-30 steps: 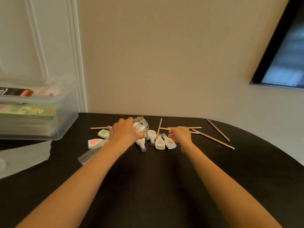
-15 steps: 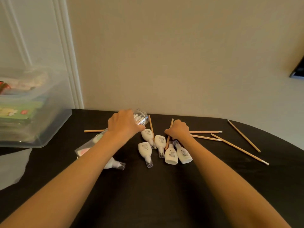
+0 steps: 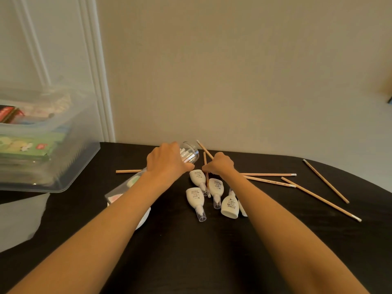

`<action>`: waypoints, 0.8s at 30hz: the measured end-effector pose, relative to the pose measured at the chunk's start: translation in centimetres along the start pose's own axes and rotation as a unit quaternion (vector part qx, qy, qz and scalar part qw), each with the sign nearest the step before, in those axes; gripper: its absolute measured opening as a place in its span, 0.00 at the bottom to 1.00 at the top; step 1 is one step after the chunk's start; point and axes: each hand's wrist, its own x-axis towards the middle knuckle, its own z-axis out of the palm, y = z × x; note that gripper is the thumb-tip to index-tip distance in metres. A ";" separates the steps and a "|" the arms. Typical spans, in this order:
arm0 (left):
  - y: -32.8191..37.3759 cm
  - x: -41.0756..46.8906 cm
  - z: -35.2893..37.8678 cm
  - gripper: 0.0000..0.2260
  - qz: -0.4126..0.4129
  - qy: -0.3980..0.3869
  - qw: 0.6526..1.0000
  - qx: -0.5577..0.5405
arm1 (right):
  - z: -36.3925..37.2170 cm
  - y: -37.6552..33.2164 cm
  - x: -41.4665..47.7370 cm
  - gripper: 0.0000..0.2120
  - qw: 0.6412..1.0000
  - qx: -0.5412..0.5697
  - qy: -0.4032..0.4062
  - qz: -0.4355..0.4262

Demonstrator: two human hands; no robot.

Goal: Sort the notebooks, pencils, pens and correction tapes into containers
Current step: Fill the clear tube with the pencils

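My left hand (image 3: 167, 161) grips a clear plastic cup (image 3: 189, 154), tilted toward the right, with white items inside. My right hand (image 3: 219, 164) pinches a wooden pencil (image 3: 202, 147) that slants up and left past the cup's mouth. Several white correction tapes (image 3: 195, 197) lie on the black table (image 3: 191, 251) just below both hands. More wooden pencils (image 3: 318, 195) are scattered to the right, and one pencil (image 3: 128, 171) pokes out left of my left wrist. Pastel correction tapes (image 3: 132, 180) lie partly hidden under my left forearm.
A clear plastic bin (image 3: 46, 145) holding notebooks stands at the left edge of the table. A pale translucent sheet or lid (image 3: 23, 221) lies below it. The beige wall runs right behind the table's far edge.
The camera has tipped down and closer, so everything sits lower in view. My right hand has closed its fingers round a pencil and raised its tip beside the cup. The left hand keeps holding the cup.
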 end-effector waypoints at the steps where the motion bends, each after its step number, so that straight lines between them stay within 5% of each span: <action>1: 0.0 -0.1 -0.1 0.28 -0.001 -0.001 1.000 0.001 | 0.0 0.0 -0.1 0.12 1.000 0.018 0.008 0.008; 5: 0.0 -0.7 -0.8 0.27 0.003 0.004 1.000 0.002 | 0.0 0.1 -0.2 0.10 0.984 0.165 0.051 0.032; 11: 0.2 -2.5 -2.8 0.25 0.016 0.025 0.999 -0.012 | -2.6 -1.0 -3.1 0.05 0.922 0.362 0.126 -0.051; 15: 0.5 -4.9 -4.3 0.25 0.029 0.042 0.998 -0.027 | -4.1 -0.7 -8.3 0.06 0.881 0.471 0.005 -0.052; 20: 0.4 -8.9 -5.4 0.26 0.032 0.053 0.997 -0.045 | -3.8 1.4 -14.1 0.13 0.785 0.607 -0.110 -0.050; 24: 0.1 -12.2 -5.9 0.29 0.031 0.052 0.997 -0.048 | -2.9 2.5 -17.9 0.05 0.802 0.584 -0.105 -0.072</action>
